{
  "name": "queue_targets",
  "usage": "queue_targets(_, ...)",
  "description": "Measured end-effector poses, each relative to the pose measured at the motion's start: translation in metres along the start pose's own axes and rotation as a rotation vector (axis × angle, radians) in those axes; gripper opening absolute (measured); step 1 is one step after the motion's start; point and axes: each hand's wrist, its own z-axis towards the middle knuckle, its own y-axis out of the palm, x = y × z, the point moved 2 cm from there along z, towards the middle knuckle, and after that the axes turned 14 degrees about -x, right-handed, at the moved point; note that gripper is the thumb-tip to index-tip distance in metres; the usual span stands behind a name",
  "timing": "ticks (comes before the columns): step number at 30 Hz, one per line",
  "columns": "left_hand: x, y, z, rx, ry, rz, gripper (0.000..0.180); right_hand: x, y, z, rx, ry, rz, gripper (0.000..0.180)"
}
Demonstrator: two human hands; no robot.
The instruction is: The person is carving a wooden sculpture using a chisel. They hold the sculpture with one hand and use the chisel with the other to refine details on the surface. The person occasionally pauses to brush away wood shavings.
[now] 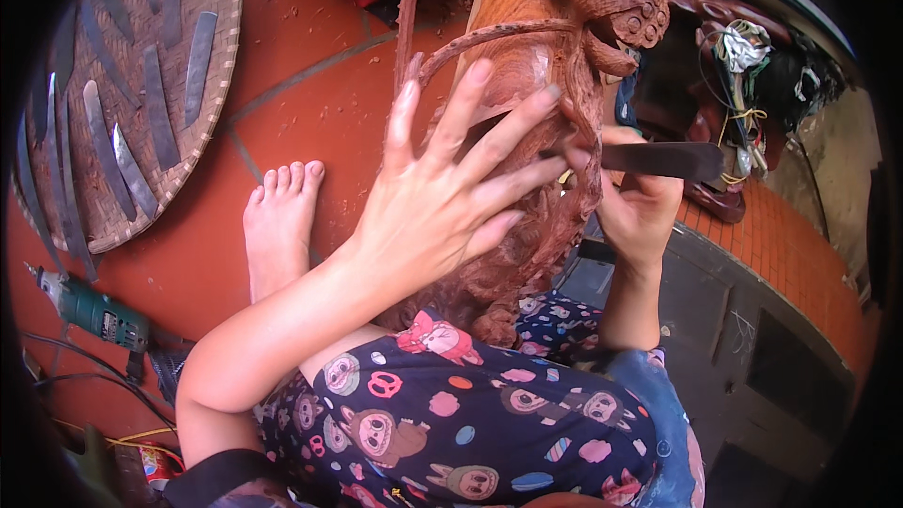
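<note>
A tall reddish wooden carving (527, 28) with curled tendrils and a knobbed figure near its top stands between my knees. My left hand (447, 193) lies flat on its front face, fingers spread wide, holding nothing. My right hand (635, 207) is behind the carving's right side, closed on a flat dark metal chisel (658, 160) whose tip meets the wood beside my left fingertips. My bare left foot (279, 216) rests on the floor to the left of the carving.
A round woven tray (221, 56) with several metal carving blades lies on the red tiled floor (320, 122) at upper left. A green power tool (89, 310) with cables sits at lower left. Dark carved furniture and tangled cords stand at upper right.
</note>
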Motion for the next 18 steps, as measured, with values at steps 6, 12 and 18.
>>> queue_targets(6, 0.003, -0.001, 0.008, 0.021, -0.056, -0.112, 0.061, -0.009, 0.001, 0.008, 0.015, 0.070, -0.083, 0.020)
queue_targets(12, 0.005, -0.004, -0.008, -0.025, -0.060, -0.113, 0.058, -0.005, -0.001, 0.006, -0.117, -0.012, -0.164, 0.020)
queue_targets(18, -0.001, -0.030, -0.006, -0.023, 0.016, -0.118, 0.054, -0.009, 0.003, 0.004, 0.094, 0.031, 0.185, 0.019)
